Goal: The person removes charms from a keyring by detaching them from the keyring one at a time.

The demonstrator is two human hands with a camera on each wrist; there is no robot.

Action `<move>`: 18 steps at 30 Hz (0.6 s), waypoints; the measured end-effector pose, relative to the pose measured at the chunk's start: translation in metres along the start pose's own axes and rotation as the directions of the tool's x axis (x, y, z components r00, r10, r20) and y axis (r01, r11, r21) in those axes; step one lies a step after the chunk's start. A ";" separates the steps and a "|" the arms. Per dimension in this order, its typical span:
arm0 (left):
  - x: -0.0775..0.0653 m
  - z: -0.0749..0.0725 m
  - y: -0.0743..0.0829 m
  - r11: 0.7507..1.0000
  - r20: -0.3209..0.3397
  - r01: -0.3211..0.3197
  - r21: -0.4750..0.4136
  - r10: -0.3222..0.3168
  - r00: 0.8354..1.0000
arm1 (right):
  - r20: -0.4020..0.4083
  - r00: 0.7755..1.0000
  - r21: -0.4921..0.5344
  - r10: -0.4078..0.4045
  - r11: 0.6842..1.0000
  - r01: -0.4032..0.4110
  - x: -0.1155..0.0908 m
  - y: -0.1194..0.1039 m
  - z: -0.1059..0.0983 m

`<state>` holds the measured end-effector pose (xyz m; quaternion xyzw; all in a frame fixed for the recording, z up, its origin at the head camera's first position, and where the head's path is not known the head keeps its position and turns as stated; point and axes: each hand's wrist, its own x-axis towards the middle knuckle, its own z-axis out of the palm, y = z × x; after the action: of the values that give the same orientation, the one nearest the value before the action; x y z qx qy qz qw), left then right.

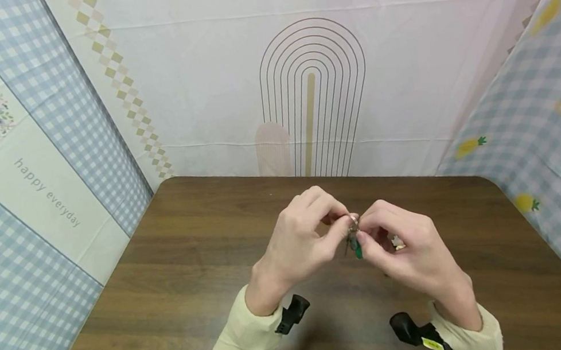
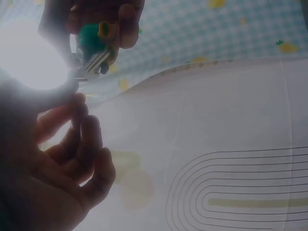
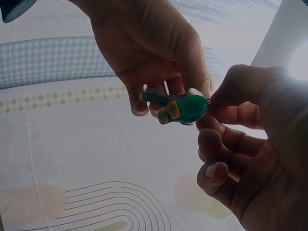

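Above the table, my left hand point(image 1: 300, 239) and right hand point(image 1: 410, 241) meet with fingertips close together. Each pinches a side of a small metal key ring point(image 1: 353, 224). From it hangs a green charm point(image 1: 355, 245), which shows orange feet-like parts in the right wrist view. Metal keys point(image 2: 98, 61) hang beside the charm in the left wrist view. Beneath the right fingers is a small whitish and gold piece point(image 1: 397, 242); whether it is held or lies on the table I cannot tell. The fingertips hide part of the ring.
The brown wooden table point(image 1: 177, 267) spreads under both hands. A pale printed cloth point(image 1: 198, 92) hangs behind it, with checked cloths point(image 1: 555, 126) at the sides. Black wrist cameras point(image 1: 293, 312) are strapped at the sleeve cuffs. Bright light glares in both wrist views.
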<state>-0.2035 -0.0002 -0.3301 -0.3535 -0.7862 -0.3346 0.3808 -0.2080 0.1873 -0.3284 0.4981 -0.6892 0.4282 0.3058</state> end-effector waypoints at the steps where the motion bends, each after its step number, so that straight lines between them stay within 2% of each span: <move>1: 0.000 0.000 0.000 1.000 -0.001 -0.005 0.003 0.005 1.000 | -0.001 1.000 0.001 0.000 1.000 0.000 0.000 0.000 0.000; 8: -0.001 0.000 0.001 0.998 -0.038 -0.014 0.057 0.016 0.999 | -0.001 1.000 0.018 0.005 1.000 -0.005 0.000 0.001 -0.001; 18: -0.001 0.001 0.003 0.998 -0.010 0.052 -0.029 -0.053 0.999 | 0.010 1.000 0.014 0.005 1.000 -0.005 -0.001 0.001 0.000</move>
<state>-0.2012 0.0015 -0.3302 -0.3364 -0.7883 -0.3574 0.3710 -0.2088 0.1876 -0.3298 0.5008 -0.6889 0.4311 0.2979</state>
